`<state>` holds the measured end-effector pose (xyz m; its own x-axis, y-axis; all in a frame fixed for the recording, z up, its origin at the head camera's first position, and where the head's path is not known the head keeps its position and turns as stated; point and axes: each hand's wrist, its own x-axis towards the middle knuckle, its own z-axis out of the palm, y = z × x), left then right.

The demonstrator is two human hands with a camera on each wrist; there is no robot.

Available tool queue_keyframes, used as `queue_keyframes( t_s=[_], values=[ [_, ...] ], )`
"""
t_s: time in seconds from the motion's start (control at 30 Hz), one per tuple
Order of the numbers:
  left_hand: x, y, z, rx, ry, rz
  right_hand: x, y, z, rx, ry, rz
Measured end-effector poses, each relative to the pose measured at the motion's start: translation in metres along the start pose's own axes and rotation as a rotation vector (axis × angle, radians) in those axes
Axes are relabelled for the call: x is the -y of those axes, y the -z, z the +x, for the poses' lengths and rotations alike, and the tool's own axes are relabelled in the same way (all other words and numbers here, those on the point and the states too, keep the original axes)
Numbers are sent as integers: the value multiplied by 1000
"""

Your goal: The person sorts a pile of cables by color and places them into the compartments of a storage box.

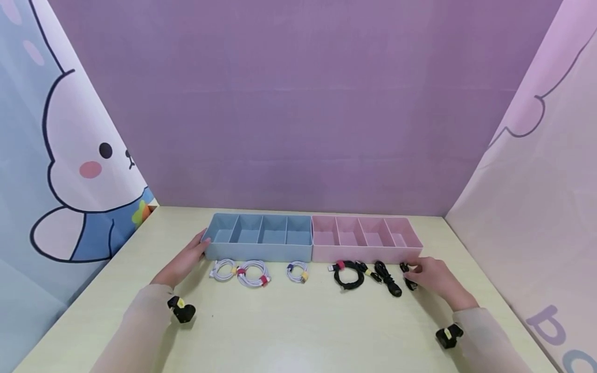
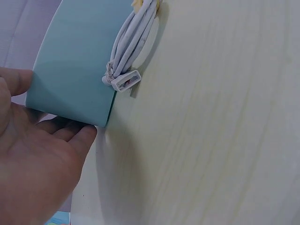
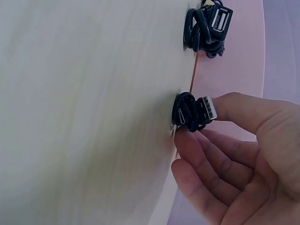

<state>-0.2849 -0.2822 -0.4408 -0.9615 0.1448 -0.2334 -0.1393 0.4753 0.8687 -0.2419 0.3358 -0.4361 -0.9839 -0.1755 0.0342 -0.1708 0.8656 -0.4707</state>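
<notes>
One black cable (image 3: 187,112), coiled, just in front of the pink box (image 1: 366,254) near its right end: your right grip (image 1: 435,278) pinches it. One blue box (image 1: 258,252): your left grip (image 1: 186,259) clasps its left end, steadying it. Pinch the cable with its plug (image 3: 209,108), lightly.

The head view looks forward and down from behind and above the left hand (image 1: 184,260) and right hand (image 1: 436,280), far enough back to take in both. Each wrist view, rolled sideways, looks along its own hand from close by, the left sharing with the head view the blue box (image 1: 258,253) there, the right the pinched black cable (image 3: 186,112).
</notes>
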Motion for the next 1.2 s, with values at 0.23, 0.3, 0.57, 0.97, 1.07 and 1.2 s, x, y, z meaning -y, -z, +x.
queue_keyframes(
  t_s=[0.23,0.3,0.57,0.97,1.07,1.2],
  values=[
    [2,-1,1,4,6,-1,-2,3,-2,2,-17,-17],
    [3,-1,2,5,3,-2,-2,3,-2,10,-24,-15],
    [1,0,1,7,-10,-3,-2,4,-2,14,-27,-33],
    [0,0,1,9,-31,-19,-1,4,-4,-6,-11,-38],
    [1,0,2,10,-38,-16,-1,4,-4,-11,-10,-42],
    [2,0,2,10,-33,-16,-1,3,-4,-15,-13,-47]
  ],
)
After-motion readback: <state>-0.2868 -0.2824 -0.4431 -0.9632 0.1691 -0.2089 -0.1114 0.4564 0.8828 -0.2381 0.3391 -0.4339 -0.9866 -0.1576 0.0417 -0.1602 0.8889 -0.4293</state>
